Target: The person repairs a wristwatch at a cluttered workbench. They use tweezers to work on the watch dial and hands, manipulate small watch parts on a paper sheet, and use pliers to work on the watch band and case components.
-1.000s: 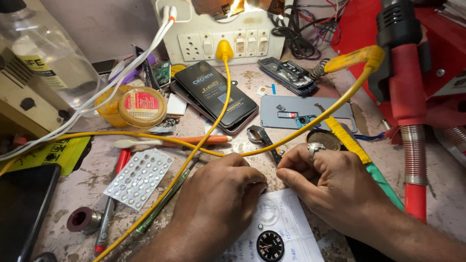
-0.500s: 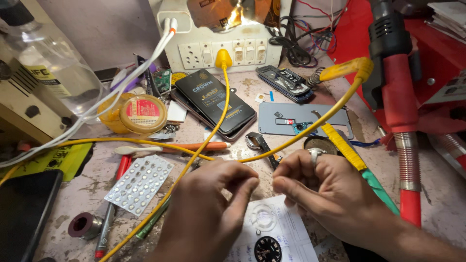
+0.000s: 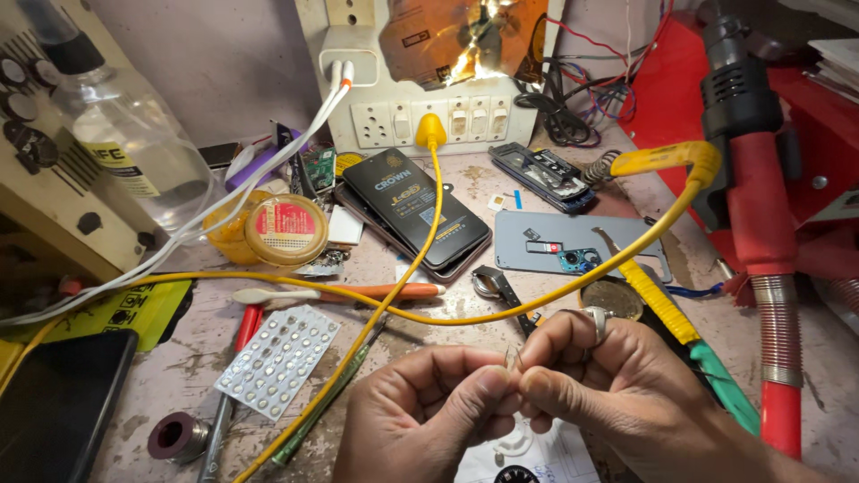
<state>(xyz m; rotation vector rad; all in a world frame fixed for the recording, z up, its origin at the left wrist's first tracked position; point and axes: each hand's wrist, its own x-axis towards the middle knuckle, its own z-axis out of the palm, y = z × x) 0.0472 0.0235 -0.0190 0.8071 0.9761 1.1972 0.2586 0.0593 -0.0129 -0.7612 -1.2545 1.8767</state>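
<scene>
My left hand (image 3: 420, 416) and my right hand (image 3: 617, 394) meet low in the middle of the head view, fingertips pinched together on a tiny thin part (image 3: 513, 362), too small to tell what it is. A ring sits on a finger of my right hand. Under the hands lies a white paper sheet (image 3: 546, 461) with small round parts on it. A yellow cable (image 3: 403, 277) runs across the bench just beyond my hands.
A black phone (image 3: 416, 206) lies behind, with a grey phone back cover (image 3: 573, 241), a dismantled phone frame (image 3: 546, 174), a yellow jar (image 3: 268, 228), a blister sheet (image 3: 277, 358), a clear bottle (image 3: 134, 134), a white socket strip (image 3: 429, 116) and a red hot-air tool (image 3: 761, 224) at right.
Both hands have lifted off the paper and come closer to the camera, fingertips still pinched together. The view has tilted up a little.
</scene>
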